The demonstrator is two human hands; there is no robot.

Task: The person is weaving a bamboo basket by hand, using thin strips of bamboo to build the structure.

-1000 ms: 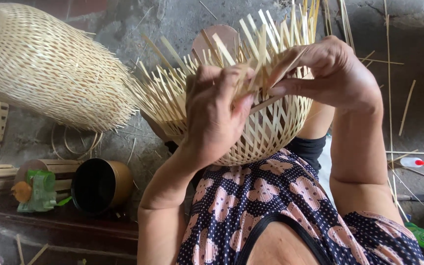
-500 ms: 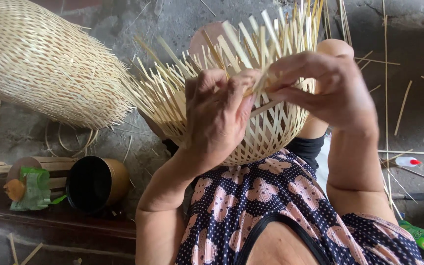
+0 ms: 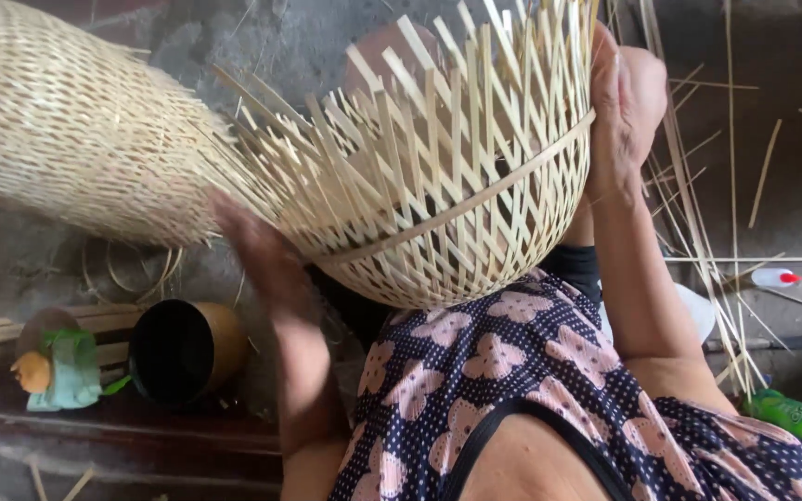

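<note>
A half-woven bamboo basket (image 3: 438, 223) with loose strip ends sticking up rests over my lap, tipped with its mouth toward the upper left. My right hand (image 3: 626, 107) grips its right side near the rim band. My left hand (image 3: 251, 239) is blurred at the basket's lower left edge, beside the loose strip ends; its fingers cannot be made out. I wear a dark dress (image 3: 512, 380) with pink shapes on it.
A large finished woven basket (image 3: 58, 121) lies at the upper left. Below it stand a dark round tin (image 3: 187, 348) and a small green figure (image 3: 58, 371). Loose bamboo strips (image 3: 698, 195), a white tube with a red cap (image 3: 777, 276) and a green bottle (image 3: 800, 419) lie at the right.
The basket has been turned and tipped, so its woven side now faces me. My left hand dropped from the strip ends to the lower left. My right hand moved to the basket's right side.
</note>
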